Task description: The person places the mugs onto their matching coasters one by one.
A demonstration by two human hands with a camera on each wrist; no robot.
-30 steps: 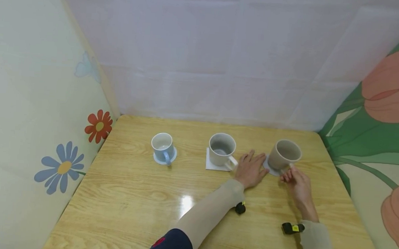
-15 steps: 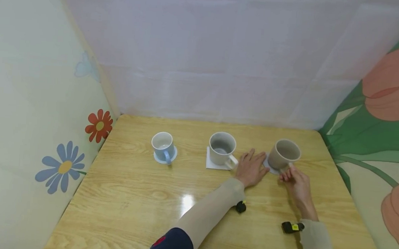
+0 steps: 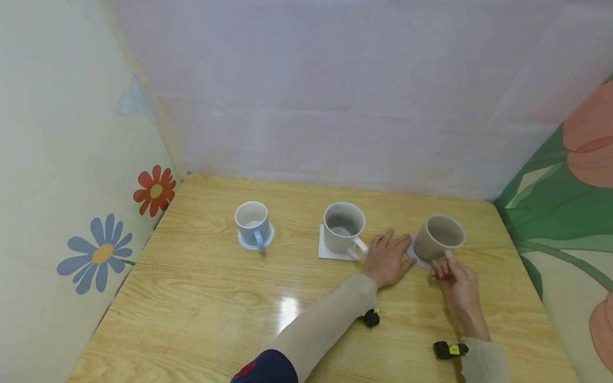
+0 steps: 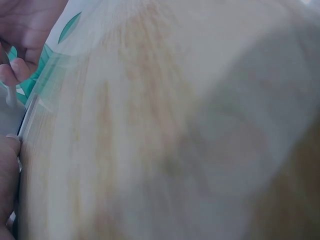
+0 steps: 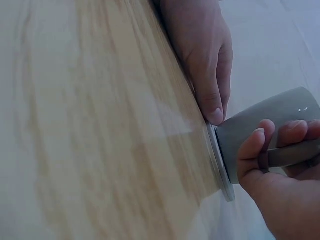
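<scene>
At the right of the table, a taupe-grey mug [image 3: 427, 242] stands on a round pale coaster [image 3: 412, 255]. My right hand [image 3: 461, 287] grips its handle; in the right wrist view, fingers curl round the handle [image 5: 292, 154]. Palm down on the table beside it lies my left hand [image 3: 388, 262], fingers spread. Its thumb reaches the coaster's edge, close to the mug's base in the right wrist view. Left of that hand, a pale grey mug [image 3: 338, 240] sits on a square white coaster [image 3: 327, 253], its white handle near my left fingers.
A small light-blue mug [image 3: 252, 233] stands on a round light-blue coaster [image 3: 244, 242] at the left. The wooden table [image 3: 196, 301] meets a white cloth [image 3: 290, 98] at the back. Flower-patterned panels flank both sides.
</scene>
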